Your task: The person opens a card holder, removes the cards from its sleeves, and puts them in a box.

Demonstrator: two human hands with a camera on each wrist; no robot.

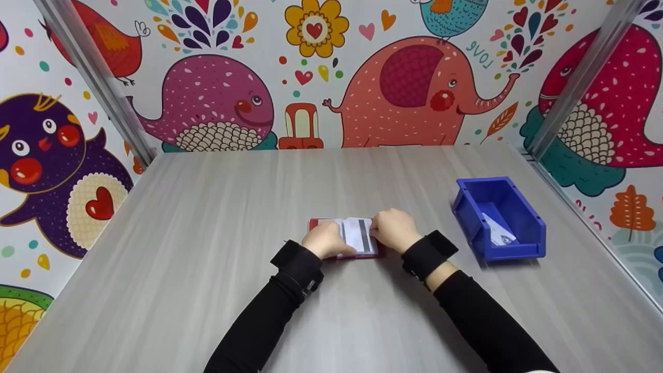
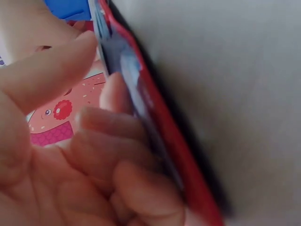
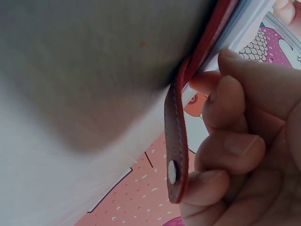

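A red card holder [image 1: 380,254] lies spread on the table, its clear sleeves showing a white card [image 1: 356,235] with a dark stripe. My left hand [image 1: 325,241] holds the left half, the thumb lying along the near edge; in the left wrist view its curled fingers [image 2: 141,188] lie against the holder's side. At the right edge, my right hand [image 1: 396,229] pinches the sleeves between thumb and forefinger. A red strap [image 3: 176,141] with a metal snap hangs beside the right fingers in the right wrist view. The palms hide part of both edges.
To the right of my right hand stands a blue open-front bin [image 1: 500,254], with a pale printed piece of paper or card [image 1: 498,232] inside. Cartoon-printed walls [image 1: 321,67] and metal posts [image 1: 98,77] border the light wood-grain table [image 1: 207,207].
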